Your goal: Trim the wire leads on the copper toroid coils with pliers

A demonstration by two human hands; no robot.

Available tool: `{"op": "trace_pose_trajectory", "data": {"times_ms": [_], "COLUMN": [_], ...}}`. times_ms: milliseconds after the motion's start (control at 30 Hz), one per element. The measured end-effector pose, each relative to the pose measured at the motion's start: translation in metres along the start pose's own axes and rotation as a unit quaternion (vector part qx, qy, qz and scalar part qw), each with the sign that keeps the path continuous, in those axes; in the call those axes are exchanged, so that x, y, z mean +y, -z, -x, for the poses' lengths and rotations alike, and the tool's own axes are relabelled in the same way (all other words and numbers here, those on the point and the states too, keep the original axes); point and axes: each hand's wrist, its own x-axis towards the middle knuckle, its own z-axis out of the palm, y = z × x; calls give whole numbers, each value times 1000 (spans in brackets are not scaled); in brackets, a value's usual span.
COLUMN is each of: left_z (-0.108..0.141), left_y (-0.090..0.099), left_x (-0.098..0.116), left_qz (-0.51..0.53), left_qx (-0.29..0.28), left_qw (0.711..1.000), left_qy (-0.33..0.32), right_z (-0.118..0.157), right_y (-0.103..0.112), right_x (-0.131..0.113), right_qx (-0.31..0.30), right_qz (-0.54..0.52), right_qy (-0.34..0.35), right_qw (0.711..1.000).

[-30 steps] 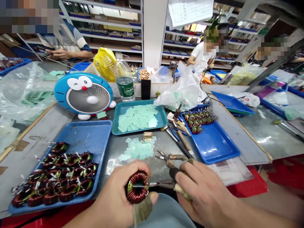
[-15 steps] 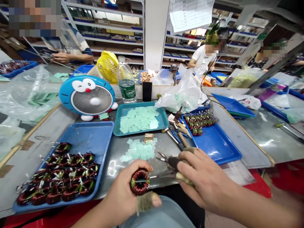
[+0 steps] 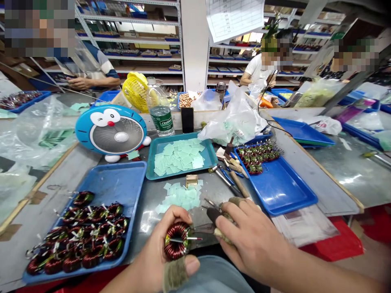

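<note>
The copper-wound toroid coil [image 3: 176,241] is gripped in the left hand [image 3: 155,248], closed narrowly around it, just off the front edge of the tabletop [image 3: 201,191]. A fabric wrap [image 3: 174,273] is worn on the left thumb, and a thin metal wire [image 3: 186,239] is seen crossing the coil's core. A dark-gripped hand tool [image 3: 214,215] is held in the closed right hand [image 3: 253,240], close beside the coil; whether the two touch cannot be told.

Finished-looking coils [image 3: 91,232] are laid in a blue plastic tray [image 3: 122,183] to the left. Pale green square sheets [image 3: 177,158] are piled in a teal tray [image 3: 180,173] ahead, with loose sheets [image 3: 180,197] scattered on the tabletop below it. More coils [image 3: 256,156] are lined up in a second blue tray [image 3: 284,191] to the right, beside wooden-handled tools [image 3: 240,184].
</note>
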Motion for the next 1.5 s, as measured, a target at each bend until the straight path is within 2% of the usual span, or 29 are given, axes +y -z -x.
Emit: {"op": "trace_pose_trajectory", "data": {"times_ms": [233,600,767,900,1000,1067,1200,1333,1500], "left_z": [2,1,0,2,6,7,8,7,7], "left_y": [-2,-1,-3,-4,-2,1,7,6,2], "left_x": [-6,-5,-5,-1,7,11,8,0,-8], "left_qz": [0,-33,-50,-110,-201,-224,-170,-116,-87], "left_qx": [-2,-20,-1,33,12,3,36,26,3], "left_qw": [1000,999,999,993,980,974,984,992,996], "left_qy": [23,-7,-12,-9,-12,-23,-25,-33,-31], "right_z": [0,2,0,6,14,17,17,10,2], "right_y": [-3,1,1,15,32,38,28,10,7], "right_x": [-1,-2,-3,-2,0,3,6,1,-6], "right_qx": [18,39,30,0,-25,-16,33,29,28], "right_qz": [34,69,76,85,81,75,77,66,68], "right_qy": [11,27,29,37,61,55,-7,21,26], "right_qw": [999,997,996,996,995,996,996,997,997]}}
